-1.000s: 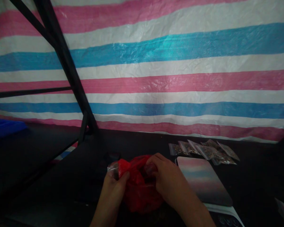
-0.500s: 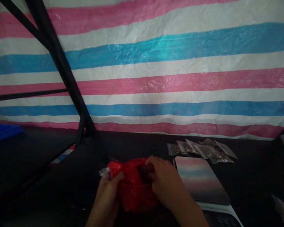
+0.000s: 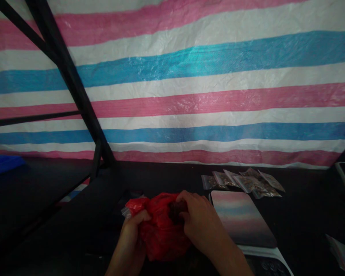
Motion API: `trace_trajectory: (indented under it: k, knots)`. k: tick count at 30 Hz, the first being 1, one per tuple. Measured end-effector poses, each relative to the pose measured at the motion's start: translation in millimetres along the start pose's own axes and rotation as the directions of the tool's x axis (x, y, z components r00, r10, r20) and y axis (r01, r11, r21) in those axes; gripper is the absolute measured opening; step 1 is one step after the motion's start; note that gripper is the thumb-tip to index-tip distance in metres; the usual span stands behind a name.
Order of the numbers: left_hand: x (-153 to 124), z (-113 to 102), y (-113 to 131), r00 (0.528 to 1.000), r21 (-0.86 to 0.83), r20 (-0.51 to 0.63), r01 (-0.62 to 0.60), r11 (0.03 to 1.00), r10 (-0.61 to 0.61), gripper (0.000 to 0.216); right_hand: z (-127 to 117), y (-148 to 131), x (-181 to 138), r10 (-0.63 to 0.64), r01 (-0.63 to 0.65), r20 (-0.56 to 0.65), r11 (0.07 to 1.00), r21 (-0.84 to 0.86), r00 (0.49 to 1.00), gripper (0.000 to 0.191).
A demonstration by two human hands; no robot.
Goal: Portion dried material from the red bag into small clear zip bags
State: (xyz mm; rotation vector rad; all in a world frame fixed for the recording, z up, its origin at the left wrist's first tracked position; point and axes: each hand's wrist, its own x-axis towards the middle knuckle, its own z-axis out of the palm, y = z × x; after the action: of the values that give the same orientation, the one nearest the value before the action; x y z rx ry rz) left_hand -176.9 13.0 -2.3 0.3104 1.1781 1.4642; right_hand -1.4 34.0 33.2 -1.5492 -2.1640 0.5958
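Both hands are working a red plastic bag [image 3: 161, 230] sitting on the dark worktop [image 3: 304, 207]: the left hand [image 3: 132, 234] is pinching its edge, the right hand [image 3: 199, 222] is clamped at its mouth. The thin film is at risk of tearing, spilling contents near the scale [image 3: 241, 218].

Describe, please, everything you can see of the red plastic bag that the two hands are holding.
The red plastic bag is thin, crinkled, glossy film, bunched into a soft lump on the dark table near the view's bottom middle. The left hand grips its left side, where a bit of clear plastic sticks out. The right hand covers its upper right, fingers curled into a dark opening at the top. Its contents cannot be made out. A reflective flat plate lies just to its right.
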Motion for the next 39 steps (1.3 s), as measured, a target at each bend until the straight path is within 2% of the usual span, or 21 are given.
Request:
trace_trajectory:
  k: [4,9,12,15,19,22,25,29,32,34,37,38,39]
  knots:
    - [0,0,-2,1.0,0.021,0.023,0.003,1.0,-0.004,0.03,3,3,1,0.069,-0.066,-0.032,0.995,0.079,0.997,0.034]
    - [0,2,-5,0.996,0.08,0.036,-0.078,0.994,0.075,0.03,7,8,0,0.082,-0.07,-0.055,0.979,0.192,0.995,0.032]
    - [0,2,-4,0.984,0.154,0.029,-0.176,0.972,0.174,0.03,8,11,0,0.06,-0.041,-0.039,0.926,0.376,0.997,0.032]
    - [0,3,-1,0.947,0.261,0.035,-0.316,0.912,0.318,0.041,6,11,2,0.005,-0.001,-0.007,0.823,0.567,1.0,0.03]
    - [-3,5,5,0.874,0.374,0.09,-0.474,0.797,0.477,0.047,-1,14,3,-0.026,0.005,0.02,0.737,0.676,0.999,0.03]
    - [-4,3,7,0.826,0.414,0.084,-0.538,0.735,0.558,0.052,-6,19,6,-0.005,-0.005,0.012,0.726,0.688,1.0,0.028]
    - [-1,-13,6,0.765,0.422,0.086,-0.609,0.672,0.638,0.056,-14,19,8,-0.015,0.035,-0.035,0.721,0.692,0.999,0.022]
    - [8,-47,4,0.641,0.373,0.158,-0.743,0.555,0.751,0.048,-26,3,6,-0.038,0.11,-0.118,0.71,0.695,0.992,0.02]
    - [8,-60,4,0.588,0.383,0.168,-0.778,0.497,0.791,0.043,-32,-14,2,-0.054,0.102,-0.09,0.712,0.694,0.994,0.02]
    - [1,-57,5,0.518,0.437,0.196,-0.806,0.399,0.832,0.034,-33,-21,0,-0.058,0.087,-0.065,0.721,0.687,0.996,0.019]
    - [-19,-38,4,0.399,0.516,0.223,-0.822,0.24,0.889,0.02,-34,-25,-2,-0.077,0.097,-0.061,0.703,0.704,0.995,0.018]
    - [-27,-29,2,0.389,0.508,0.173,-0.822,0.256,0.905,0.019,-35,-26,-4,-0.086,0.11,-0.07,0.689,0.716,0.994,0.018]
    - [-34,-20,-1,0.398,0.493,0.107,-0.817,0.299,0.911,0.02,-37,-28,-6,-0.099,0.126,-0.08,0.676,0.726,0.992,0.018]
